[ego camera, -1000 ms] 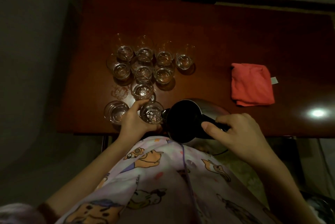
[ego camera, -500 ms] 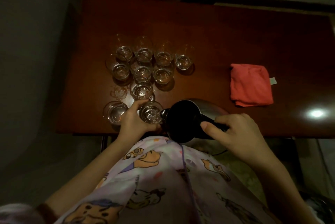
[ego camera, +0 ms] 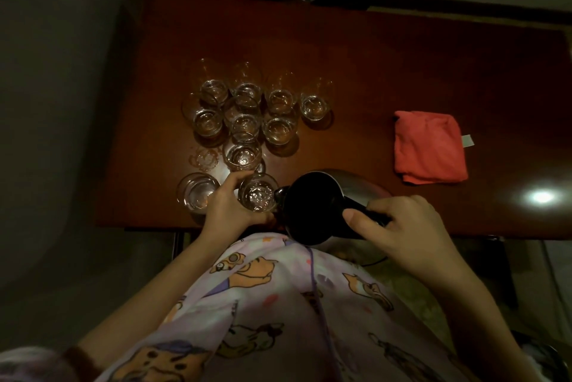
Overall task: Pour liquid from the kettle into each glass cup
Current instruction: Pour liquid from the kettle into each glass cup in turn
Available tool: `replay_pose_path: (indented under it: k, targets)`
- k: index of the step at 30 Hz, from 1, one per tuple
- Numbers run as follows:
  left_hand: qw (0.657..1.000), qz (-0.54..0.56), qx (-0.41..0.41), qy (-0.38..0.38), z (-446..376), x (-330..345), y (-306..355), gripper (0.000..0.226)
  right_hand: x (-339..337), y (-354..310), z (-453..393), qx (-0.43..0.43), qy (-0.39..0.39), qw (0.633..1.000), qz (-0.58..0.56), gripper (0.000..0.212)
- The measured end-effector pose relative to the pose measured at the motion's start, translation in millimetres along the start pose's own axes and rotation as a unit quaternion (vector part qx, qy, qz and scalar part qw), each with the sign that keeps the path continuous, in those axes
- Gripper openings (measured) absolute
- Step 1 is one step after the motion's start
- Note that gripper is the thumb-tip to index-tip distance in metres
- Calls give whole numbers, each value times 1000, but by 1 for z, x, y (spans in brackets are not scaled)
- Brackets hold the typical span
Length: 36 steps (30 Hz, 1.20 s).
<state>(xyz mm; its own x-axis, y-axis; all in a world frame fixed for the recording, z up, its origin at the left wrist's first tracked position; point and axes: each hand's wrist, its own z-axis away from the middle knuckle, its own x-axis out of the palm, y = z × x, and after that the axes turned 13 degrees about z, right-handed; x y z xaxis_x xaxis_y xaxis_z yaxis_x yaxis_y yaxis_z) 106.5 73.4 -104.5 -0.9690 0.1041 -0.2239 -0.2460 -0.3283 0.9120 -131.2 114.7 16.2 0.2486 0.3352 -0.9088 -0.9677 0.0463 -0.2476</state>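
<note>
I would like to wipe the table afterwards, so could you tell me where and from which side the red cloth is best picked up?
Judging by how it lies, pinch the red cloth at its near edge, where the folded layers show, coming from above on the right-hand side. It lies flat and folded on the table, apart from the glasses, so a pinch through all layers should lift it in one piece.

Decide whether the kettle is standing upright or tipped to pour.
Tipped. The kettle leans spout-first toward the glass cup that the left hand holds, while the right hand grips its handle.
</note>
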Motion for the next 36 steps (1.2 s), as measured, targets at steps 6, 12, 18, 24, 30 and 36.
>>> replay_pose_path:
  k: [6,12,18,24,30,36]
  targets:
    - [1000,-2,-4,3,1,0,1,80,0,0,0,5,2,1000,-3,60]
    - [1000,6,-4,5,1,2,2,81,3,2,0,7,4,1000,-11,54]
    - [1000,8,-6,3,1,1,3,80,5,2,-1,6,12,1000,-6,59]
    - [1000,15,-7,-1,1,2,4,78,2,1,0,2,8,1000,-1,59]
    - [1000,22,-8,1,1,2,4,79,0,-2,0,3,4,1000,9,59]
    - [1000,15,-13,2,0,2,0,82,-2,-3,0,0,-2,1000,18,58]
